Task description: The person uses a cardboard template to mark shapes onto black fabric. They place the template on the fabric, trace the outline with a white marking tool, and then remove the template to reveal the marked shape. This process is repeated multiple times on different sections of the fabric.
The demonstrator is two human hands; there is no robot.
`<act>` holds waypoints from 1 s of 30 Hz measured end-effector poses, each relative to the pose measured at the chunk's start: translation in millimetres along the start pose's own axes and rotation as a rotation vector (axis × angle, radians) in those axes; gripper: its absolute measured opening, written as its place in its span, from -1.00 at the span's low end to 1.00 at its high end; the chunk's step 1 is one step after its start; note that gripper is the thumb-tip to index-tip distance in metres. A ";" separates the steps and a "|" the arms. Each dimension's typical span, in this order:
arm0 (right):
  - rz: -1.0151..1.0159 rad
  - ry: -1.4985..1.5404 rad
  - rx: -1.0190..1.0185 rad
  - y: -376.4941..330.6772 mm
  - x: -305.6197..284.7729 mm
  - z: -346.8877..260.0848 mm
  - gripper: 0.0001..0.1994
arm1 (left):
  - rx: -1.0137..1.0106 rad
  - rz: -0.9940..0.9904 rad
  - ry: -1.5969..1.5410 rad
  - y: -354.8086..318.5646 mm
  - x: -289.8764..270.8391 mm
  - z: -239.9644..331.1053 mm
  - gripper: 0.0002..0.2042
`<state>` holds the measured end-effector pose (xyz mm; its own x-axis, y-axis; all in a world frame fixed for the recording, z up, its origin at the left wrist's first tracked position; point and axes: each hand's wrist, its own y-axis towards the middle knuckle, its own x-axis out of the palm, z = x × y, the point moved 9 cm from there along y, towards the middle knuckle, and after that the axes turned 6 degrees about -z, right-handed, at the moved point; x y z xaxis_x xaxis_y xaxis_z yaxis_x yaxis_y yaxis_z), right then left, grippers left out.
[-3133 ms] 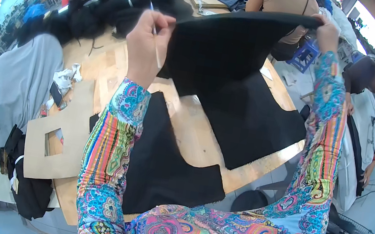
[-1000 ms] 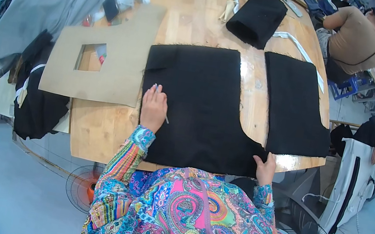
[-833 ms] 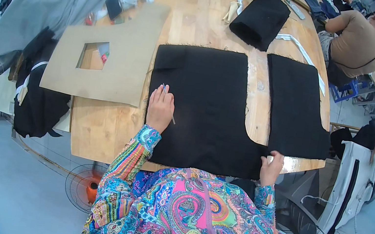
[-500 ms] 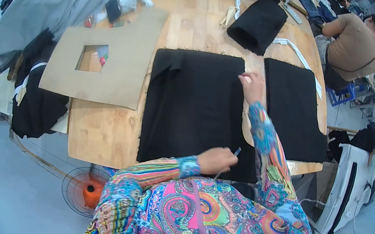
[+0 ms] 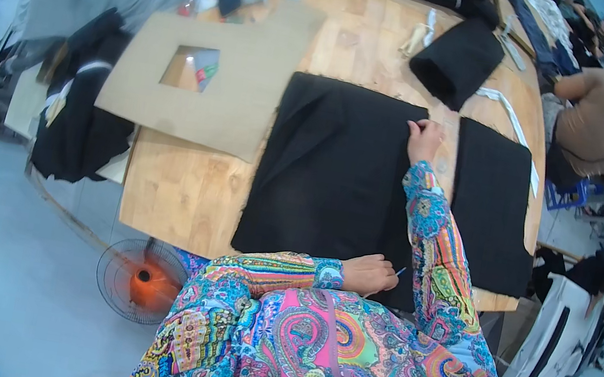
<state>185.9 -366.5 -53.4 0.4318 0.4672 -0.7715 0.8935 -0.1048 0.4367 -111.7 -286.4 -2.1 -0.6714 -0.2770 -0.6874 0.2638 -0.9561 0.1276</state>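
A large flat black fabric panel (image 5: pixel 337 170) lies spread on the pale wooden tabletop (image 5: pixel 174 191). The right hand (image 5: pixel 425 140) presses on the panel's far right corner, fingers together and curled on the cloth. The left hand (image 5: pixel 370 273) rests at the panel's near edge, fingers pinched on a thin blue pen-like marker (image 5: pixel 399 271). Just right of the right fingers lies a second black fabric panel (image 5: pixel 491 204); well left of them, a brown cardboard template with a square cutout (image 5: pixel 214 94)

A single head-worn fisheye view looks steeply down from above onto the wooden table (image 5: pixel 181 192), near, its edges bowing outward
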 end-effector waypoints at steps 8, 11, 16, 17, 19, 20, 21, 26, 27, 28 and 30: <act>0.088 -0.239 -0.232 -7.3 -29.3 -64.2 -0.79 | -0.152 0.531 0.148 -65.6 -64.6 -30.5 -0.87; -0.062 -0.053 -0.431 -22.1 -28.8 -120.6 -0.81 | -0.384 0.930 0.200 -149.1 -120.4 -40.3 -0.89; -0.391 0.159 -0.586 -70.0 -6.0 -205.7 -0.74 | -0.826 1.672 -0.132 -356.0 -169.6 -65.9 -0.79; -0.427 0.203 -0.600 -80.0 -1.2 -224.6 -0.74 | -0.840 1.807 -0.028 -415.5 -174.6 -65.7 -0.77; -0.459 0.216 -0.610 -93.1 6.8 -238.9 -0.72 | -1.008 1.908 0.379 -489.1 -207.0 -40.4 -0.80; -0.466 0.244 -0.619 -99.7 8.1 -252.9 -0.71 | -1.185 1.749 0.615 -524.2 -222.1 -30.9 -0.75; -0.460 0.282 -0.639 -107.7 7.2 -270.3 -0.69 | -1.356 1.561 0.842 -550.2 -229.5 -25.4 -0.66; -0.477 0.349 -0.738 -131.9 22.8 -341.5 -0.37 | -1.949 0.935 0.971 -610.5 -242.2 -56.0 -0.42; -0.472 0.326 -0.754 -131.0 29.7 -353.8 -0.34 | -1.957 0.895 0.980 -610.2 -246.8 -63.7 -0.41; -0.470 0.308 -0.772 -130.6 36.0 -367.0 -0.31 | -1.970 0.852 0.992 -612.2 -249.7 -69.9 -0.40; -0.518 0.213 -0.763 -128.3 56.0 -386.8 -0.29 | -1.967 0.878 1.031 -618.9 -258.7 -76.6 -0.45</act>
<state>47.8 12.7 26.4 -0.0953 0.4529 -0.8865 0.6134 0.7281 0.3060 -48.2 384.3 42.0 0.1733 0.3027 -0.9372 0.6743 0.6571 0.3369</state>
